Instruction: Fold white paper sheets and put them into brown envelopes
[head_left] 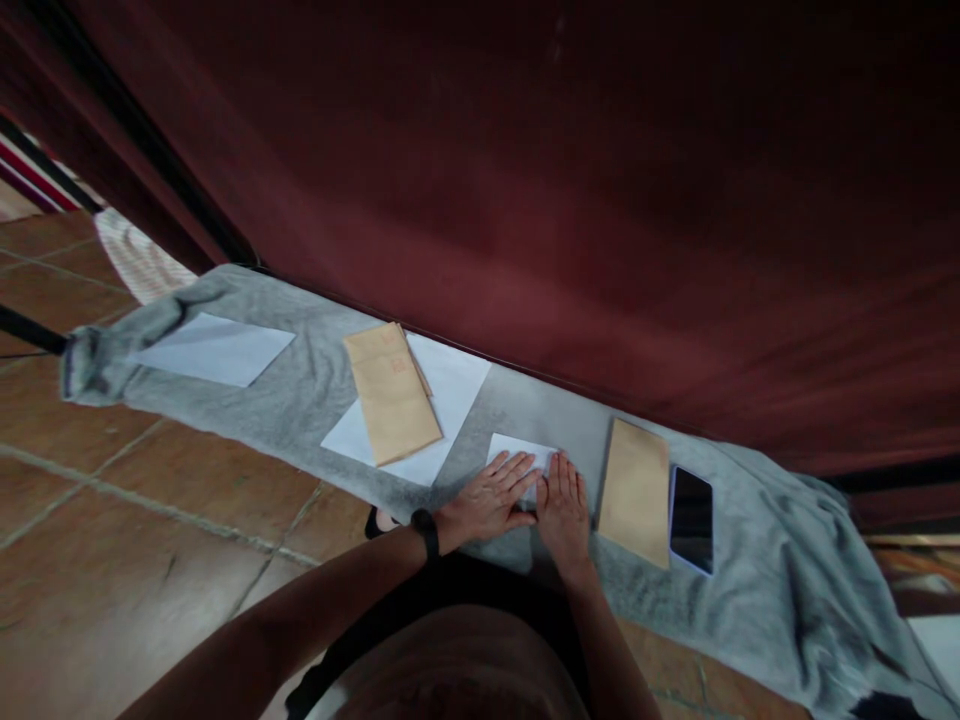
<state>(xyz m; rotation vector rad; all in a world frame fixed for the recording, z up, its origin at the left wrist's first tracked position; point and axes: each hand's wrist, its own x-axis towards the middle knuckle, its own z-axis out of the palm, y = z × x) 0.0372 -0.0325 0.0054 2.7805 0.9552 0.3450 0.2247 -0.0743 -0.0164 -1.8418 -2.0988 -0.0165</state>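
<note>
A small white paper point(510, 446) lies on the grey cloth, partly covered by both hands. My left hand point(491, 498) rests flat on its left part, fingers spread, with a dark band at the wrist. Beside it, my right hand point(564, 508) lies flat at the paper's right edge, fingers stretched out. The two hands are very near each other at the thumbs. To the right of them is a brown envelope point(636, 492). Left of the hands, several brown envelopes point(394, 395) overlap on a larger white sheet point(457, 385).
A phone point(691, 520) lies right of the single envelope. Another white sheet point(217, 350) is at the far left of the grey cloth point(300, 440). A dark red curtain point(525, 200) hangs along the far edge. Tiled floor point(150, 520) shows in front.
</note>
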